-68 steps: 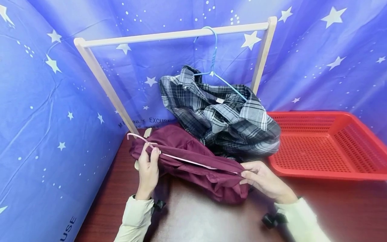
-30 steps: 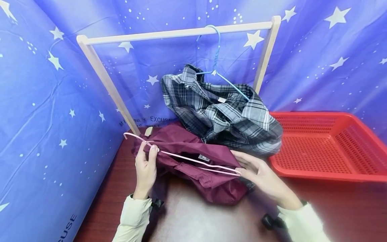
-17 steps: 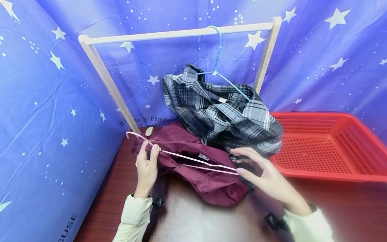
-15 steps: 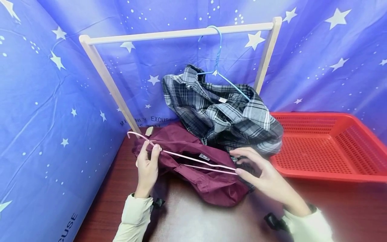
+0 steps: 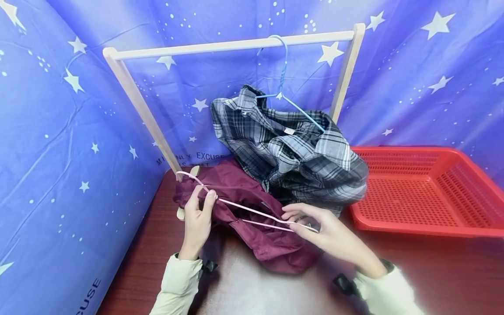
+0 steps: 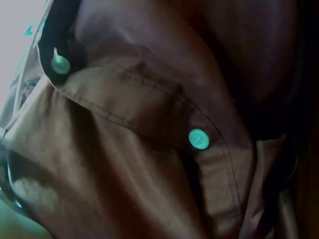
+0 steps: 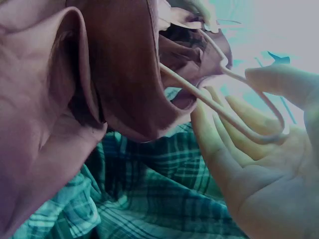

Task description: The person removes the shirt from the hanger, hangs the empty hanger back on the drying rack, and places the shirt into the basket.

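A pink wire clothes hanger (image 5: 248, 210) runs through the neck opening of a maroon button-up shirt (image 5: 275, 249). My left hand (image 5: 198, 221) pinches the hanger just below its hook, thumb on top, against the shirt's fabric. My right hand (image 5: 327, 229) has thumb and fingers about the hanger's right end, which sticks out of the opening. In the right wrist view the bent hanger end (image 7: 259, 137) crosses my palm, and the fingertips are right at the shirt's edge. Pale buttons (image 6: 199, 139) show on the shirt's front in the left wrist view.
Behind, a grey plaid shirt (image 5: 252, 131) hangs on a blue hanger (image 5: 284, 65) from a wooden rack (image 5: 204, 47). A red perforated basket (image 5: 409, 225) stands at the right on the brown table (image 5: 138, 262). Blue star-printed cloth (image 5: 78, 131) encloses the back and left.
My right hand first lets go of the shirt's edge, opens out at the hanger's end, then moves left along it. The hanger and my left hand have shifted slightly right; more hanger end sticks out.
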`<move>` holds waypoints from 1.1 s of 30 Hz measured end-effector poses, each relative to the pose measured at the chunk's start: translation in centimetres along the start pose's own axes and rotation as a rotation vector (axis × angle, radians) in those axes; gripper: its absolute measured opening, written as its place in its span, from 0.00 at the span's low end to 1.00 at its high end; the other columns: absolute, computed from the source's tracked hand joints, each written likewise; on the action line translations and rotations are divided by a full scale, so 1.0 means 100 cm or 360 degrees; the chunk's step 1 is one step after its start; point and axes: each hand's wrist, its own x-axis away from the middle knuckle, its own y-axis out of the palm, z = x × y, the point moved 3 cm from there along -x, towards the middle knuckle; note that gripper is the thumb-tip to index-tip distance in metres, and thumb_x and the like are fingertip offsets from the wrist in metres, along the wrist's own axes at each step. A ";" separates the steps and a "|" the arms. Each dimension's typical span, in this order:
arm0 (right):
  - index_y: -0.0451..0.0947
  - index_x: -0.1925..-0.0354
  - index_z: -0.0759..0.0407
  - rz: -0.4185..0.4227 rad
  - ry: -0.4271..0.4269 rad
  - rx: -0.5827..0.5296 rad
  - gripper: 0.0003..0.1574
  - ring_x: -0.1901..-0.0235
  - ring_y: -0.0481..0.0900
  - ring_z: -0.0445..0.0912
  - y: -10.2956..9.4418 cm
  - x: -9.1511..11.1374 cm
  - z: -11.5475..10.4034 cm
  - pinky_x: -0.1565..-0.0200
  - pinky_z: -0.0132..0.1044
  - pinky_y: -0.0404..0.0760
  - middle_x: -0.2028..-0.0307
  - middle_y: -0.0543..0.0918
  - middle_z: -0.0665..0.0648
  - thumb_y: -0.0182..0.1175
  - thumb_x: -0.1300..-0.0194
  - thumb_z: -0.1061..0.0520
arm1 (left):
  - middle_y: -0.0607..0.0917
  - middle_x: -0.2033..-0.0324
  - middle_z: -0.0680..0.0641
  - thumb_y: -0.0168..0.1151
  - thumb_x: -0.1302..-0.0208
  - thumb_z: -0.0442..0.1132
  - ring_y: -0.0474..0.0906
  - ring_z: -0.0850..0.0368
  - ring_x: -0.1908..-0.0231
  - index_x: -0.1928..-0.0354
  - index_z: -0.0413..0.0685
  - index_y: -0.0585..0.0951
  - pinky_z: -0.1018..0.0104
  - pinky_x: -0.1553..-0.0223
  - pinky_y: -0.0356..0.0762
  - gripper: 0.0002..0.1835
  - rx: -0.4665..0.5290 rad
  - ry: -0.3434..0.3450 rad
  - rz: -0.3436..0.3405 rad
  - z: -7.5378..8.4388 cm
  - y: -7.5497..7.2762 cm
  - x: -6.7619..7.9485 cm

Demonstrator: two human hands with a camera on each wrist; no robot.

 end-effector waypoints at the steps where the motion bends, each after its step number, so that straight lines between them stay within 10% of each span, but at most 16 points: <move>1: 0.75 0.41 0.60 -0.0014 0.0013 -0.0013 0.20 0.53 0.85 0.46 0.001 -0.001 0.001 0.48 0.33 0.81 0.52 0.86 0.55 0.59 0.30 0.63 | 0.75 0.72 0.53 0.53 0.29 0.28 0.71 0.68 0.66 0.64 0.35 0.76 0.76 0.62 0.68 0.04 -0.0008 -0.0005 -0.0002 0.001 0.000 0.000; 13: 0.81 0.44 0.49 -0.0099 0.0102 0.0218 0.17 0.51 0.83 0.38 0.013 -0.007 0.006 0.47 0.36 0.80 0.52 0.87 0.45 0.57 0.28 0.53 | 0.73 0.73 0.53 0.54 0.32 0.24 0.67 0.69 0.69 0.67 0.32 0.75 0.77 0.63 0.66 0.04 -0.0045 -0.0018 -0.0035 0.024 0.008 -0.001; 33: 0.81 0.44 0.59 0.0042 -0.0207 0.0436 0.18 0.55 0.87 0.40 0.007 -0.002 0.003 0.51 0.31 0.81 0.58 0.89 0.47 0.57 0.30 0.65 | 0.85 0.64 0.46 0.63 0.37 0.27 0.76 0.71 0.58 0.54 0.41 0.82 0.79 0.51 0.71 0.10 -0.0131 0.0010 -0.0190 -0.006 -0.005 -0.001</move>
